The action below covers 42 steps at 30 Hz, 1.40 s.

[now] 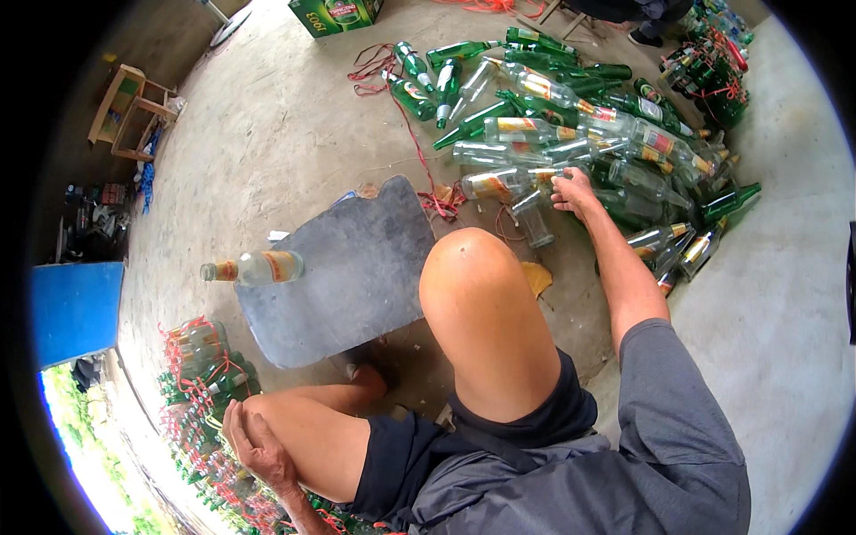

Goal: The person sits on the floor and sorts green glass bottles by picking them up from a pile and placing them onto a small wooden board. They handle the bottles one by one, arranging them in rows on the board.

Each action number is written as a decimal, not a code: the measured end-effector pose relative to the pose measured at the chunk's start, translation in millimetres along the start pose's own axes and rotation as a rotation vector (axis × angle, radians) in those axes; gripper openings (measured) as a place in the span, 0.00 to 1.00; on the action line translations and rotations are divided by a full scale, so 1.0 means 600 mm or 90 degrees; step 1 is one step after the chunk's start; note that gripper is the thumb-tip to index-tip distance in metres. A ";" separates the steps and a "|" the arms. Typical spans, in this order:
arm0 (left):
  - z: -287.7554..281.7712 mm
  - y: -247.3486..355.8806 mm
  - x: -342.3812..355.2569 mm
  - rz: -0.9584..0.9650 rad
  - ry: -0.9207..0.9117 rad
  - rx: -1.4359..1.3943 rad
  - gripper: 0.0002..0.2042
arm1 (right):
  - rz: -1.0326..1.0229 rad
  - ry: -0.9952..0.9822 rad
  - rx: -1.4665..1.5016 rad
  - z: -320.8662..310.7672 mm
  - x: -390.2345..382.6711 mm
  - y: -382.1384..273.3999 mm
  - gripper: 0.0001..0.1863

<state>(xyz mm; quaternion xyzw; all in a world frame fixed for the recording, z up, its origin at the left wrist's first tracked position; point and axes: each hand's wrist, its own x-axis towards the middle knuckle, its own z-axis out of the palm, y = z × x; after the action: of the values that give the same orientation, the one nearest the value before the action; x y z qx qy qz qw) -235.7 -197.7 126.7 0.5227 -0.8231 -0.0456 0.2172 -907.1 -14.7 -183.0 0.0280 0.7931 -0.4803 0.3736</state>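
My right hand (573, 193) reaches into a loose pile of green and clear glass bottles (651, 116), its fingers closed on the neck of a clear bottle with an orange label (490, 185) lying at the pile's near edge. My left hand (259, 441) rests open on the outside of my left knee, holding nothing. A clear labelled bottle (267, 266) lies on its side on a grey board (330, 308) in front of me, its neck pointing left.
Bottle bundles tied with red string stand at lower left (201, 361) and upper right (713, 98). A green box (334, 13), wooden furniture (129, 111) and a blue panel (76, 312) lie beyond. A person's dark shoe (644, 37) shows past the pile.
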 end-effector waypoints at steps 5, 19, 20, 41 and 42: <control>0.000 0.007 0.007 -0.013 -0.021 -0.012 0.15 | -0.014 0.026 0.031 0.011 0.018 0.004 0.36; 0.006 0.019 0.017 -0.041 -0.018 -0.014 0.13 | 0.021 0.022 0.166 0.012 0.050 0.031 0.16; 0.008 0.021 0.018 -0.046 -0.017 -0.019 0.13 | 0.016 0.026 0.174 0.009 0.050 0.033 0.16; 0.001 0.024 0.010 -0.012 0.012 -0.025 0.11 | -0.550 0.247 -0.181 0.156 -0.081 -0.037 0.09; 0.002 0.023 0.009 -0.018 0.012 -0.033 0.11 | -0.591 0.254 -0.224 0.167 -0.096 -0.055 0.08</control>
<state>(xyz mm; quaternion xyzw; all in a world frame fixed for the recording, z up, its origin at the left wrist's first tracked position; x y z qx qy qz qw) -249.5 -196.3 131.6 0.5288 -0.8121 -0.0646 0.2379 -822.4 -92.4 -149.1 -0.2979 0.8461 -0.4404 -0.0373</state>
